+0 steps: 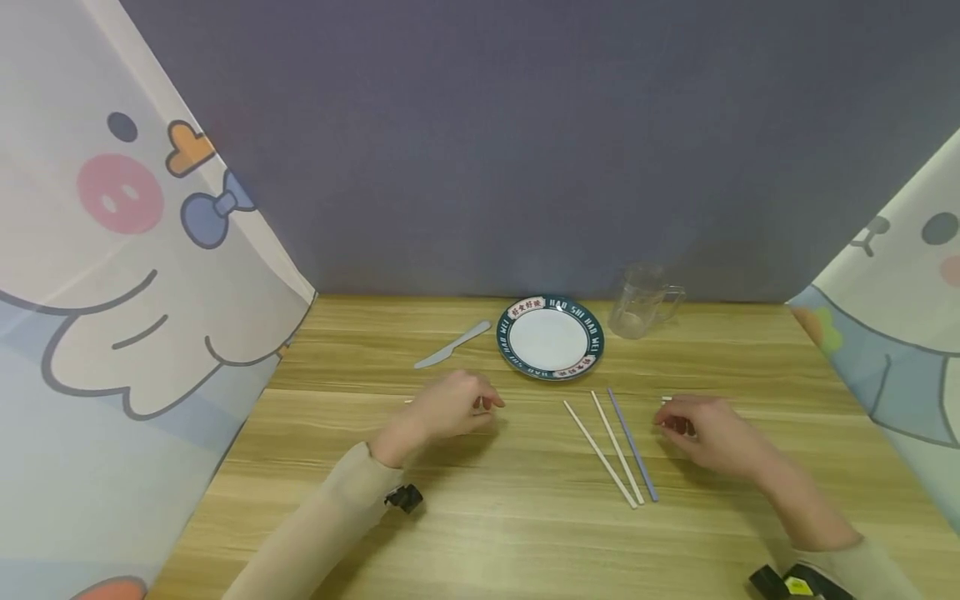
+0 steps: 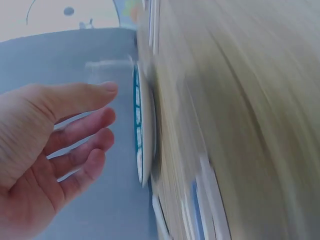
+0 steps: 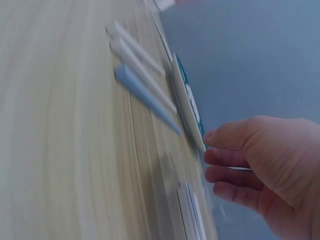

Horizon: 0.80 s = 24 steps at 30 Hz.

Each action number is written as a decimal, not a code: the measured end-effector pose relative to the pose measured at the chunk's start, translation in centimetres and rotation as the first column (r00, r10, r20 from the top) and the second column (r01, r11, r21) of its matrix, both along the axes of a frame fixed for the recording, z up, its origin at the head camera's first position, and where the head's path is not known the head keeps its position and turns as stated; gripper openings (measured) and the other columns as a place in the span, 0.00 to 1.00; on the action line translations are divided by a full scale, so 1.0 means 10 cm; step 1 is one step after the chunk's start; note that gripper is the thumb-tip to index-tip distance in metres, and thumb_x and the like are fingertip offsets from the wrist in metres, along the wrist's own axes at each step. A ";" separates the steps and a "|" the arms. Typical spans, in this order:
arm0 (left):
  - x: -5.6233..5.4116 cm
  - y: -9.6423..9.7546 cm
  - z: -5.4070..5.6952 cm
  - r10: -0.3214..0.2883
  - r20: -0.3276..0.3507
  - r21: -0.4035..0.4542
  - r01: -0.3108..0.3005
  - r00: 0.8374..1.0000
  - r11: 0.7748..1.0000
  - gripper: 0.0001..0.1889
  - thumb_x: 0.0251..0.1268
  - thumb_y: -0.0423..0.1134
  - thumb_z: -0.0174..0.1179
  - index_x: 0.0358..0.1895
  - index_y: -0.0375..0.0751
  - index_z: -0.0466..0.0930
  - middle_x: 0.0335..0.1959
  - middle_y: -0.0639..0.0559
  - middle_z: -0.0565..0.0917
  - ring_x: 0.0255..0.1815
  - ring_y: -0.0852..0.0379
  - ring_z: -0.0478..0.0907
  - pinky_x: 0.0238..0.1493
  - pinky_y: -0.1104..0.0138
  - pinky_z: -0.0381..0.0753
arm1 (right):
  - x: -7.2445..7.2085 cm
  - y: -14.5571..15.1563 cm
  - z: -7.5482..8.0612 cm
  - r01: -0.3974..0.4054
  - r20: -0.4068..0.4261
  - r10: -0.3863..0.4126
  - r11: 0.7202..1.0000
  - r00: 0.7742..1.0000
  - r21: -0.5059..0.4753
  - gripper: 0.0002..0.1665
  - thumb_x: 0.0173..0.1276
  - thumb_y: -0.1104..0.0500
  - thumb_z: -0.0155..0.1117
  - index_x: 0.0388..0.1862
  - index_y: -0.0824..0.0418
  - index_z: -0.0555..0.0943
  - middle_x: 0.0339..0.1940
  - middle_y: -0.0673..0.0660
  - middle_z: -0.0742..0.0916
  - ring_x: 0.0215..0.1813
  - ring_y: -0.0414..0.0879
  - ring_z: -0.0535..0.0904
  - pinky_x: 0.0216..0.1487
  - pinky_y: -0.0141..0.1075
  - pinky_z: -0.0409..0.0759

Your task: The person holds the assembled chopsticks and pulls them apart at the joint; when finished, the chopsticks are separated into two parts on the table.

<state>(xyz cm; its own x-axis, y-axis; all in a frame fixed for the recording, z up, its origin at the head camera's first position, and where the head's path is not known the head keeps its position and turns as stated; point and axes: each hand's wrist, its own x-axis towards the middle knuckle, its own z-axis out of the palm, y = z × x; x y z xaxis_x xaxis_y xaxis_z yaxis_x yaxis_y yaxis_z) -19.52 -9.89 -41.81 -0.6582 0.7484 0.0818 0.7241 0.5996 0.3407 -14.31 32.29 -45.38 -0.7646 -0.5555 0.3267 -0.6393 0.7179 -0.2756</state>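
Fingers (image 2: 102, 140) on the left hand (image 1: 450, 406) and right hand (image 1: 707, 431) bend loosely and hold nothing. Two white sticks (image 1: 617, 447) and one blue stick (image 1: 632, 445) lie on the bench (image 1: 510, 542) between the hands. Farther off, a knife (image 1: 459, 342) lies left of a round plate (image 1: 549, 338), and a clear mug (image 1: 633, 310) stands right of it.

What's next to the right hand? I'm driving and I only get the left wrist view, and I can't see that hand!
Observer: In the right wrist view, what look like a few thin sticks lie close together near the right hand.
Operator: Cool! Is there any food on the plate? I only see it from the side.
Observer: No, the head view shows the plate from above, and its white middle is bare.
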 end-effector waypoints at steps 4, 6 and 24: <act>-0.02 0.25 0.00 -0.035 -0.006 0.010 0.035 0.999 0.999 0.09 0.68 0.35 0.72 0.49 0.41 0.92 0.44 0.52 0.93 0.41 0.56 0.88 0.42 0.71 0.85 | 0.05 -0.19 0.04 0.003 0.038 -0.001 0.999 0.999 -0.044 0.13 0.61 0.70 0.77 0.38 0.54 0.88 0.29 0.35 0.82 0.32 0.25 0.71 0.29 0.27 0.74; -0.04 0.37 -0.05 -0.048 -0.025 0.000 0.048 0.999 0.999 0.09 0.69 0.36 0.72 0.49 0.41 0.92 0.45 0.52 0.93 0.43 0.57 0.88 0.45 0.71 0.87 | 0.07 -0.29 0.05 0.003 0.055 0.000 0.998 0.998 -0.062 0.11 0.62 0.70 0.76 0.38 0.55 0.88 0.28 0.36 0.82 0.31 0.24 0.71 0.29 0.27 0.75; -0.06 1.16 -0.29 -0.198 -0.084 -0.091 0.190 0.977 0.978 0.13 0.70 0.39 0.70 0.56 0.50 0.91 0.52 0.59 0.92 0.55 0.62 0.86 0.63 0.75 0.81 | 0.17 -0.75 -0.10 -0.026 0.256 0.059 0.991 0.965 -0.129 0.05 0.66 0.65 0.75 0.36 0.56 0.86 0.28 0.40 0.86 0.31 0.26 0.78 0.30 0.27 0.81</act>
